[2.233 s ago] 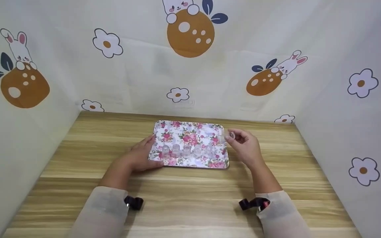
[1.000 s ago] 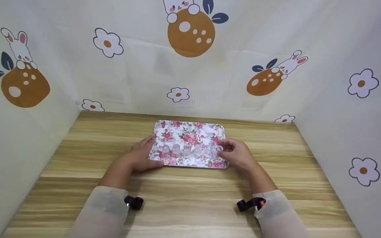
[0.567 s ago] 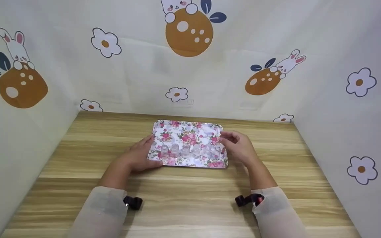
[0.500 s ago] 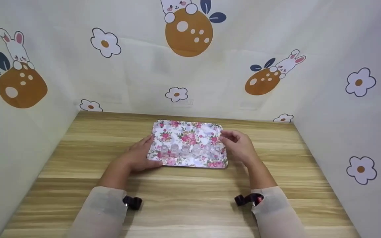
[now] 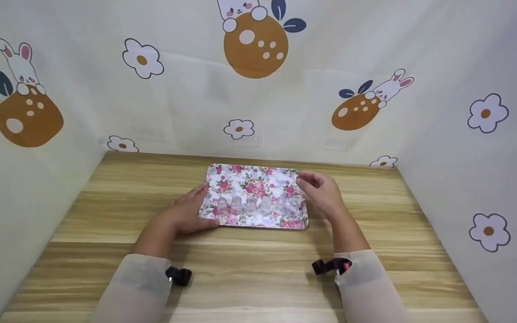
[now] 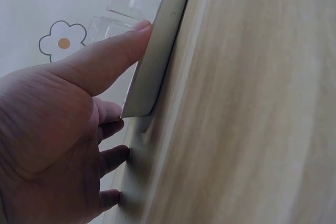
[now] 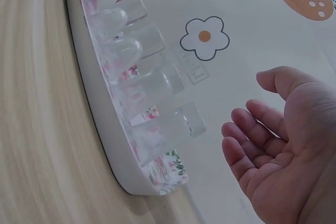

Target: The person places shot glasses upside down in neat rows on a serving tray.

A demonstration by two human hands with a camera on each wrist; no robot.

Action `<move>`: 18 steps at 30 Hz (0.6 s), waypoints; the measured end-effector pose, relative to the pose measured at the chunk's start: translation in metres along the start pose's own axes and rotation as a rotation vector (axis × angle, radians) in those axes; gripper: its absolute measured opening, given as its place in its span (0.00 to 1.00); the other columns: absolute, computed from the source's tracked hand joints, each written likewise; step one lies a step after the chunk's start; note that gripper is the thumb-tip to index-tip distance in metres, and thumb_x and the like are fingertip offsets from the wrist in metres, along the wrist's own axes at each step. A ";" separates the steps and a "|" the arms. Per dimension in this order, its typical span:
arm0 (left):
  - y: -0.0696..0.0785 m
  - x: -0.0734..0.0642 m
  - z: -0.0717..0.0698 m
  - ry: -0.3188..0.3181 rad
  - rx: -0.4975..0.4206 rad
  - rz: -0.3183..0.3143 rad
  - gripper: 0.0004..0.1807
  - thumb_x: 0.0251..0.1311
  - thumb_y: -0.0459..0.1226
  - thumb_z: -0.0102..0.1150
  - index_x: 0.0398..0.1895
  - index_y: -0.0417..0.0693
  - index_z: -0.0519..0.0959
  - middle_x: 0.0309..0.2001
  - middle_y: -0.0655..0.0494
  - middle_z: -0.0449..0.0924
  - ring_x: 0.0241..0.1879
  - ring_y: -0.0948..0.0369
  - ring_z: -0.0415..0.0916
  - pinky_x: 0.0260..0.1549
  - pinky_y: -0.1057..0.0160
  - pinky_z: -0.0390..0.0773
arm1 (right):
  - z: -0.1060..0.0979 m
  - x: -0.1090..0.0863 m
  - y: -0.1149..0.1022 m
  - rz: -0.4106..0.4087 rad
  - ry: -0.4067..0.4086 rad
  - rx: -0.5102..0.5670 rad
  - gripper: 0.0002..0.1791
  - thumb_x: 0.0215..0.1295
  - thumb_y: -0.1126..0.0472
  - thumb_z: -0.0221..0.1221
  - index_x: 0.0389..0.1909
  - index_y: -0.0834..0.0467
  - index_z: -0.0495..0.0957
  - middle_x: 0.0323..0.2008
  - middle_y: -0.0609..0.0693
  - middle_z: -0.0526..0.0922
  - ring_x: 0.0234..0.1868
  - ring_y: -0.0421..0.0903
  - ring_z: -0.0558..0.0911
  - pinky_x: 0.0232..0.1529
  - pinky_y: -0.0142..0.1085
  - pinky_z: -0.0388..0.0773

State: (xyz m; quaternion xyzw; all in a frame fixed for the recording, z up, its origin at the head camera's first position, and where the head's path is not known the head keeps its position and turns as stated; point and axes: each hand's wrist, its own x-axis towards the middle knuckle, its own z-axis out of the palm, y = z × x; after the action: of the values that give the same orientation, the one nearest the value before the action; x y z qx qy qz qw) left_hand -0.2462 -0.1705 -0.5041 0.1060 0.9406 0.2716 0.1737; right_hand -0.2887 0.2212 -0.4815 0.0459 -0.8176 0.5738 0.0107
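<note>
On a floral tray (image 5: pixel 276 181) several small clear glass bottles stand upright in a row near its front edge. The bottle (image 5: pixel 294 206) at the row's right end also shows closest in the right wrist view, its open neck (image 7: pixel 194 120) up. My left hand (image 5: pixel 184 215) rests at the tray's front left corner, the straight thumb against the front rim and an index finger touching the corner, the other fingertips lower down beside it. My right hand (image 5: pixel 323 193) is by the tray's right edge, fingers loosely bent and holding nothing, apart from the bottles in the right wrist view.
The tray lies on a wood-grain table (image 5: pixel 249 273) toward the back wall. Cloth walls (image 5: pixel 186 103) printed with rabbits, oranges and flowers enclose the back and both sides. Black wrist cameras stick out from both sleeves.
My right hand brought a bottle from over the tray's right edge, stood it at the row's right end and let go, then drew back toward the far right corner. The left hand stayed.
</note>
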 end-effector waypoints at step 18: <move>0.003 0.008 0.001 0.223 0.032 0.019 0.61 0.68 0.72 0.53 0.89 0.44 0.45 0.88 0.39 0.44 0.86 0.35 0.45 0.83 0.28 0.49 | -0.010 -0.001 0.005 -0.055 0.022 -0.069 0.24 0.75 0.53 0.66 0.65 0.62 0.81 0.60 0.59 0.86 0.62 0.51 0.83 0.66 0.40 0.80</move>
State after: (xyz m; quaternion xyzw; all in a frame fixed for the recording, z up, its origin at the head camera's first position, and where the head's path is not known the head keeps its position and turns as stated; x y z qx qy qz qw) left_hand -0.2527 -0.1653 -0.5055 0.0870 0.9573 0.2682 0.0636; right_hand -0.2881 0.2318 -0.4828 0.0617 -0.8351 0.5453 0.0373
